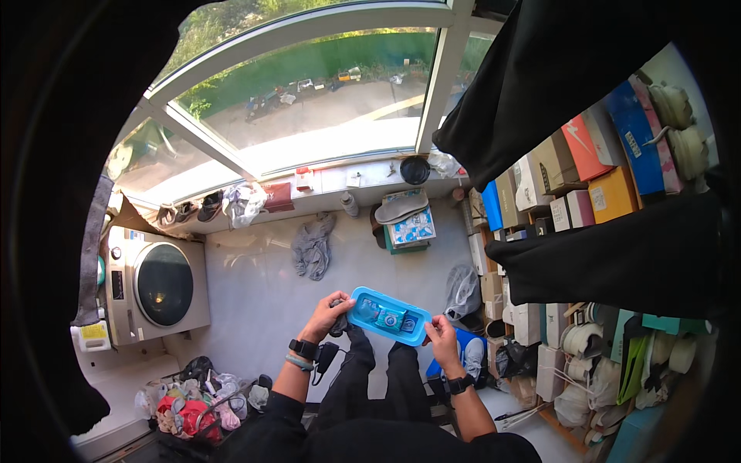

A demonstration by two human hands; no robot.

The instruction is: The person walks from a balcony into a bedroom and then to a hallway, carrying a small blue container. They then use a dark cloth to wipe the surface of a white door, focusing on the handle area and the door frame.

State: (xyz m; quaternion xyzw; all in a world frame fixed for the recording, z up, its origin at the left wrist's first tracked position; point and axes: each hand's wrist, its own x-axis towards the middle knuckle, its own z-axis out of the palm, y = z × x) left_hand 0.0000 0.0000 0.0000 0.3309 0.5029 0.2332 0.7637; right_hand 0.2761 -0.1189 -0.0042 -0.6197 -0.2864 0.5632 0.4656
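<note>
1. Your left hand grips the left end of a light-blue, rounded rectangular tray, thumb at the rim.
2. Your right hand pinches the tray's right end between thumb and fingers.
3. The tray is held up in front of you, above your black-trousered legs, tilted so that its inside shows.
4. Inside it lies a small teal patterned packet, among other blue items too small to tell.
5. A dark, crumpled bundle sits just below your left hand; you cannot tell whether that hand holds it too.
6. Beyond the tray, a crumpled grey cloth lies on the pale floor.
7. To your left stands a front-loading washing machine with a round dark door; to your right, a clear plastic bag rests near shelved shoe boxes.
</note>
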